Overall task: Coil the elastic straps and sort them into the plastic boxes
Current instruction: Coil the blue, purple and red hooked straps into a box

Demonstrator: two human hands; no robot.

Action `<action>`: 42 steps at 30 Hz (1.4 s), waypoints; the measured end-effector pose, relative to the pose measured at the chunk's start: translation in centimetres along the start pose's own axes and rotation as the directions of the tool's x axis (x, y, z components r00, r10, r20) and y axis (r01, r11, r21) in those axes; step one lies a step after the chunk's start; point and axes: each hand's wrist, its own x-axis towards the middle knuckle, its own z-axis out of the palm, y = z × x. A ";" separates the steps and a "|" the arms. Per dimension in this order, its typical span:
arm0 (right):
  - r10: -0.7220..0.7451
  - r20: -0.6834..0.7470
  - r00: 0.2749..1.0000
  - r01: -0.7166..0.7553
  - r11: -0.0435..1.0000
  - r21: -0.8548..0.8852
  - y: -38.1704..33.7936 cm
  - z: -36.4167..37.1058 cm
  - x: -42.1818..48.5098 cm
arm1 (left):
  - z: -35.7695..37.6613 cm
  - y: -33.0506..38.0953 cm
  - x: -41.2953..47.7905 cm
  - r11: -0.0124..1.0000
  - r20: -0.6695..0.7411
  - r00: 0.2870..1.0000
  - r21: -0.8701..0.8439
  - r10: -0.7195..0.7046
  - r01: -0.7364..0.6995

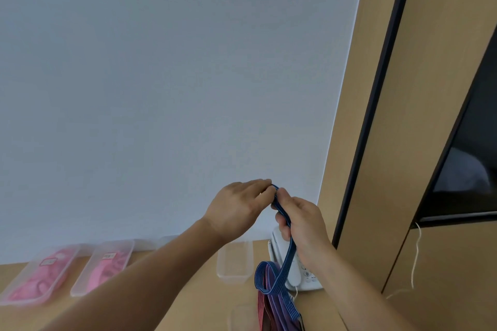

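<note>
A wooden tabletop [188, 303] meets a pale wall [161, 88], with wood panels [349, 142] on the right. The left hand [236, 209] and right hand [304, 231] pinch a blue strap [287, 258] near an empty clear box [232, 263].

Blue elastic strap [282, 273]: dark blue with thin, lighter lengthwise stripes. Strap pile [277, 312]: dark red and purple, same stripe pattern.
Left plastic box [72, 250] and second plastic box [129, 246]: frosted translucent, pink contents showing through. 1 white label each; left label [48, 261] has a dark red border.
Third plastic box [233, 274]: clear-whitish.
Telephone [309, 281]: white.
Tabletop [188, 290]: light tan wood.
Wall [161, 88]: plain pale blue-grey.
Side panel [349, 142]: tan with a black edge strip [376, 115].
Screen [473, 164]: black.
Cord [415, 258]: white.
</note>
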 end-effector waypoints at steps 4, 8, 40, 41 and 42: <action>0.012 -0.033 0.999 -0.009 0.997 0.080 0.2 -0.2 0.1 | 0.3 0.2 -0.5 0.981 -0.011 0.996 -0.170 -0.093 0.090; -0.092 -0.020 0.996 0.092 0.996 0.008 0.2 -0.7 0.2 | -0.3 0.8 0.0 0.252 0.492 0.613 -0.615 -0.619 0.747; 0.066 -0.046 0.997 -0.065 0.997 0.033 -0.6 -0.2 0.1 | 1.4 -0.2 -0.5 0.989 -0.085 0.996 -0.150 -0.002 -0.011; 0.072 -0.049 0.996 -0.071 0.997 0.032 -0.6 -0.2 0.1 | 1.6 -0.4 -0.6 0.991 -0.100 0.995 -0.132 0.023 -0.036; 0.074 -0.052 0.996 -0.072 0.997 0.034 -0.6 -0.2 0.1 | 1.7 -0.5 -0.6 0.992 -0.111 0.993 -0.112 0.044 -0.056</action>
